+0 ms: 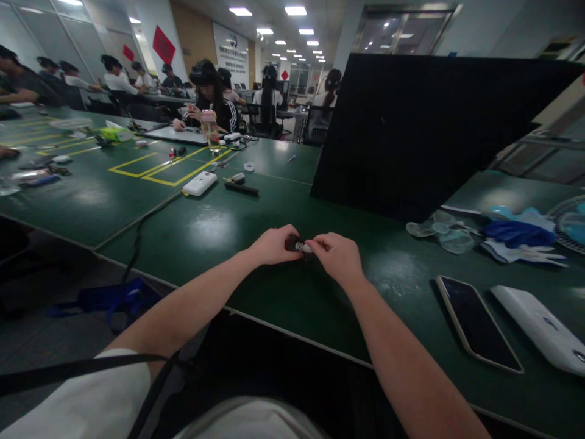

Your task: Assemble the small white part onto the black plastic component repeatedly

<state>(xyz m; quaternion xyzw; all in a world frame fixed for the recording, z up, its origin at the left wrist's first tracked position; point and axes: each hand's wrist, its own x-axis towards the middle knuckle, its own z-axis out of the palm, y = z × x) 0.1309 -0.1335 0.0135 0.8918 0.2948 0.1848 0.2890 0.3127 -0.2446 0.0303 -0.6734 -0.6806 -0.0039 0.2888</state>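
My left hand [274, 245] and my right hand [337, 258] meet over the green table [219, 225], fingers closed in a pinch. Between them is a small dark object with a pale round part [300, 246]. It is too small to name. The left hand grips its dark end, and the right hand's fingertips pinch the pale end. Both forearms reach forward from the near table edge.
A black phone [478, 322] and a white power bank [539, 326] lie at the right. Blue gloves [518, 233] and clear plastic discs [441, 231] sit behind them. A black board [425, 128] stands ahead. Another white power bank [200, 183] lies left. Other people sit at far tables.
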